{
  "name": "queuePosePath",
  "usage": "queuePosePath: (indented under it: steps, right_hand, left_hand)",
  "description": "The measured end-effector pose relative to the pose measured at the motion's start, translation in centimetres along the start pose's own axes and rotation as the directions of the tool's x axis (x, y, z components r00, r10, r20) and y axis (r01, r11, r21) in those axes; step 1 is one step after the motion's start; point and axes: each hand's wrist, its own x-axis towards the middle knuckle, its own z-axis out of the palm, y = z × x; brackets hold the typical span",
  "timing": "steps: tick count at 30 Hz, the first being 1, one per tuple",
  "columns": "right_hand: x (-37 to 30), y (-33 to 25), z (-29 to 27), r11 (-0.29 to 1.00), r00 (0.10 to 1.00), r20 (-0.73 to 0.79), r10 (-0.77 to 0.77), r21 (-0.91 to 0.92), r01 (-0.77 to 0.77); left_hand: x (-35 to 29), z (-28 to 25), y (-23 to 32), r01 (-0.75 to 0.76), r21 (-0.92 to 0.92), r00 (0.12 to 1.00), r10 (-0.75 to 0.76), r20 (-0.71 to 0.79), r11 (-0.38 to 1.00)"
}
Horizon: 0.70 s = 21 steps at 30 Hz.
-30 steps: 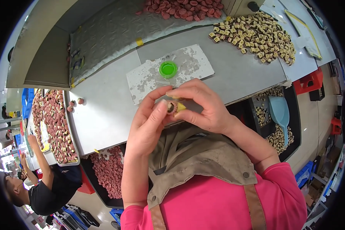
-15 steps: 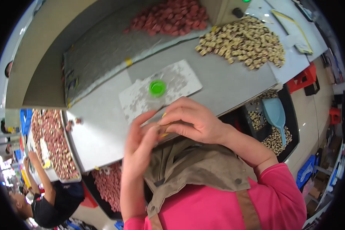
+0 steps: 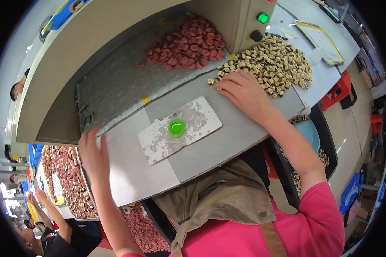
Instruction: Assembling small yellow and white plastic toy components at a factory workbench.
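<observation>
The left tray (image 3: 90,219) was filled with pieces (image 3: 68,180). The left hand (image 3: 93,155) was blurred, opening and hold indeterminable; the right hand (image 3: 247,96) was placed at blocks (image 3: 283,64), loosely curled, hold unclear.

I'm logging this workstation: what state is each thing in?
Left hand: blurred, grip unclear
Yellowish pieces: loosely heaped
Right hand: fingertips at the yellowish heap's near edge
Pink pieces on grey mat: loosely heaped
White board: flat, stained
Green dish: resting on white board
Green light: lit
</observation>
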Motion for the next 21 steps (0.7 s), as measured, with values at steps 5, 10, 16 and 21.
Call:
queuePosePath:
  steps: [5,10,16,21]
  right_hand:
    - [-0.4,-0.7,0.3,1.000,0.998,0.056,-0.017,0.017,0.016]
    - [-1.7,-2.5,-0.9,0.975,0.987,0.133,0.084,0.191,-0.109]
    - [-3.6,-2.6,-3.7,0.854,0.911,0.308,0.274,0.357,-0.378]
    - [-3.2,-2.5,-3.1,0.841,0.876,0.437,0.205,0.379,-0.386]
  left_hand:
    - [8.5,5.6,8.3,0.077,-0.568,0.973,0.063,0.224,0.820]
    - [11.9,11.5,10.2,0.000,-0.638,0.993,0.075,0.091,0.770]
    - [10.5,8.8,8.9,0.136,-0.665,0.970,0.039,0.241,0.734]
    - [5.0,5.2,7.2,0.365,-0.868,0.931,-0.161,0.329,0.337]
